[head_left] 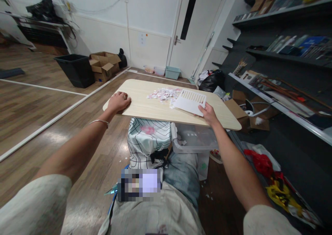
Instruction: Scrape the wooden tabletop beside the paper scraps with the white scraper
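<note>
scraps [164,94] heaped on the worktop [140,107] suggest work remains; my right grip [204,111] pinches the slotted card [188,106]; my left grip [119,102] i can't tell.

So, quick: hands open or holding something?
Left hand: fingers curled on the pale board; grip can't be told.
Right hand: closed on the white slotted card.

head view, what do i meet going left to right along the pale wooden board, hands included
Left hand resting at the board's left end → heap of small paper pieces → white slotted card → right hand holding the card's right side.
</note>
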Motion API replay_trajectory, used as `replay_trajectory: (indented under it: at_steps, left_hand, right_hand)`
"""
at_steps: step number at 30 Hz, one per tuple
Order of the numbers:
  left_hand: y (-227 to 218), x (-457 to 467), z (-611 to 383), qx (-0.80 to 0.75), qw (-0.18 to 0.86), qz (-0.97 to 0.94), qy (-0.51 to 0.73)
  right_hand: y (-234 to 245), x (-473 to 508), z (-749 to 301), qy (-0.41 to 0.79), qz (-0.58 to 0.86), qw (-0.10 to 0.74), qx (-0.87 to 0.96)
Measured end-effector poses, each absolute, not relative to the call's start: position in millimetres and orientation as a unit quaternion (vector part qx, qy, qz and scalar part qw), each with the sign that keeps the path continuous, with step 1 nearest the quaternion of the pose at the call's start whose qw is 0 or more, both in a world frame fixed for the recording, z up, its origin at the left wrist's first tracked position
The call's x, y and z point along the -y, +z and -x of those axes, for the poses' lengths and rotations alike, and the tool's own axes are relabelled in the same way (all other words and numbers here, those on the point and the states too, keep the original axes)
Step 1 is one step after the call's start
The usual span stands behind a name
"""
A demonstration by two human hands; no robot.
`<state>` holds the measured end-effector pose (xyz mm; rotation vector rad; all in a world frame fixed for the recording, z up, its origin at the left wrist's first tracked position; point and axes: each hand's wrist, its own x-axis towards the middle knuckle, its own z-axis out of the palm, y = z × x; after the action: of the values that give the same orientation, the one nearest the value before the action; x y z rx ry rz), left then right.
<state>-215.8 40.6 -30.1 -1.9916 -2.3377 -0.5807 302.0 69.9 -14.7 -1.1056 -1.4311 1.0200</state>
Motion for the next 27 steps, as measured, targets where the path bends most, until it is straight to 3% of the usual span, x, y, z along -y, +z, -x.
replay_trajectory:
  at_steps: [12,20,27]
  left_hand:
    - [-29.0,-39.6,214.7,0.747,0.009,0.637,-0.190]
    - [-29.4,-39.5,215.1,0.747,0.013,0.638,-0.186]
    - [-30.3,-41.1,216.2,0.748,0.012,0.637,-0.188]
  right_hand:
    - [-10.4,-70.0,-307.4,0.415,0.482,0.539,0.552]
    - [-14.8,-71.5,-302.1,0.399,0.488,0.485,0.606]
    - [-15.2,-74.8,-309.8,0.397,0.493,0.532,0.562]
